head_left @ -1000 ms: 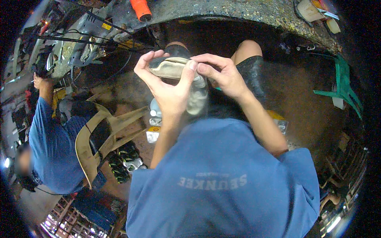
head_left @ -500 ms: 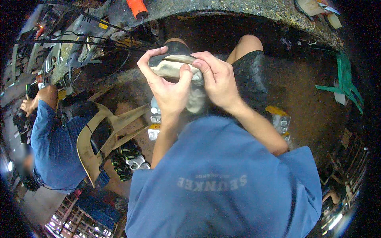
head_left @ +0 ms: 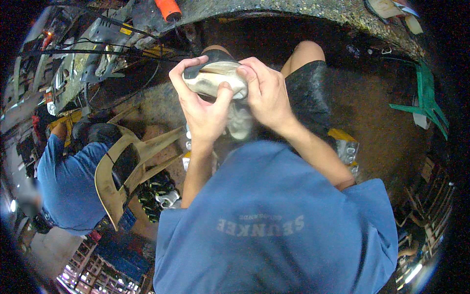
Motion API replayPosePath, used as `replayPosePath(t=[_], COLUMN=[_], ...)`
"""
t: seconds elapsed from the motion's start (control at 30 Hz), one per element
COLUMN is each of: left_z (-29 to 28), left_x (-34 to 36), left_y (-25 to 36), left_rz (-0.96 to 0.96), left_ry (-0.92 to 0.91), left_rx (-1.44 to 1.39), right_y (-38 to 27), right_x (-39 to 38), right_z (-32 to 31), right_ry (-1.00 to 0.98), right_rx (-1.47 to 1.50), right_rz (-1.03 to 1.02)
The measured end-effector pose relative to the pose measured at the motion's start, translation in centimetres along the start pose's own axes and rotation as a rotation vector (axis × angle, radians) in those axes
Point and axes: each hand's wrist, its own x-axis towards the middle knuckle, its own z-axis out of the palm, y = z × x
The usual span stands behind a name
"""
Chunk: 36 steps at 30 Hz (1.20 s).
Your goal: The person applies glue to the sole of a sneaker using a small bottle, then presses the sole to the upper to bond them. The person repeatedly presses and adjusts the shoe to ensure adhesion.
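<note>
A cream-and-black shoe-like piece (head_left: 209,78) is held up between my two hands above my lap. My left hand (head_left: 200,108) grips its left end, fingers over the top and thumb pressed on the cream side. My right hand (head_left: 267,100) holds the right end, with the thumb at the cream edge. Just below it, a pale, dusty moulded object (head_left: 240,122) sits between my legs, partly hidden by my hands.
A worn bench edge (head_left: 303,17) with an orange tool (head_left: 166,9) and cables runs across the top. At left, a co-worker (head_left: 73,186) sits beside a beige chair (head_left: 105,186) and several dark shoes (head_left: 152,196). A green chair (head_left: 425,93) stands at right.
My hands have shifted slightly upward and my right thumb has moved along the held piece. The co-worker's raised arm has moved and the hand is no longer clearly visible.
</note>
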Motion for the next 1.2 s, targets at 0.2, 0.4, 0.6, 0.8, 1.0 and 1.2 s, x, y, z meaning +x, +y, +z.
replayPosePath(t=[0.2,0.4,0.6,0.8,1.0,1.2], left_z=[-0.8,-0.2,1.0,0.5,0.5,0.6], left_x=[0.3,0.3,-1.2,-1.1,-1.1,-0.8], left_y=[-0.3,-0.6,-0.4,-0.6,-0.5,-0.9], left_rz=[-0.033,-0.036,-0.018,0.007,-0.007,0.046], left_ry=[-0.033,0.064,0.187,0.139,0.104,0.122], left_rx=[-0.037,-0.1,0.048,0.093,0.086,0.184], right_y=[0.6,3.4,4.2,4.5,4.0,3.0], right_x=[0.3,0.3,-2.1,-1.4,-2.1,-3.1], right_z=[-0.5,-2.1,-1.1,-1.4,-0.8,0.4], right_ry=[-0.106,-0.418,-0.363,-0.402,-0.296,-0.086], right_rx=[0.067,0.635,0.601,0.554,0.546,0.307], right_rz=[0.05,0.192,0.242,0.154,0.208,0.096])
